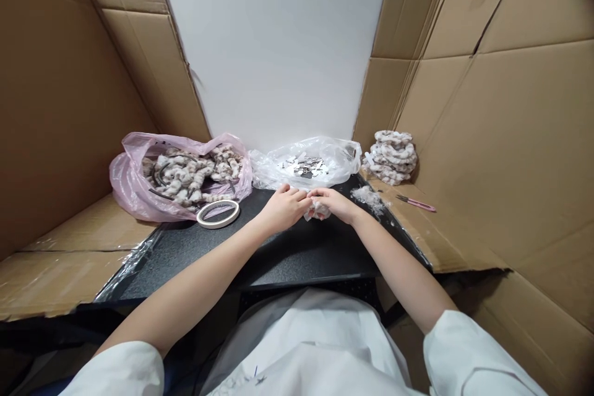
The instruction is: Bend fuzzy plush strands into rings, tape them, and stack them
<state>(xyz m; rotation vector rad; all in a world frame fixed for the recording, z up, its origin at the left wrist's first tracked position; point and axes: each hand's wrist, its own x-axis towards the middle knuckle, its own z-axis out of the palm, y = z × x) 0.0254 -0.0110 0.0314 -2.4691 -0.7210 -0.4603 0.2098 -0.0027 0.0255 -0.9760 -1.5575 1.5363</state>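
My left hand (285,207) and my right hand (333,203) meet over the black tabletop, both closed around a small pale fluffy piece (318,210). Part of that piece is hidden by the fingers. Just beyond my hands lies a clear plastic bag (341,161) with small white and dark flat pieces (304,166) in it. A pink plastic bag (127,182) to the left holds fluffy brown-and-white rings (185,176). A roll of whitish tape (218,223) lies in front of the pink bag.
Fluffy rings (393,158) are stacked at the back right, near pink-handled snips (416,203). Loose fluff (370,198) lies at the right edge of the black table (288,260). Cardboard walls (520,136) rise on both sides, with a pale wall (283,43) behind.
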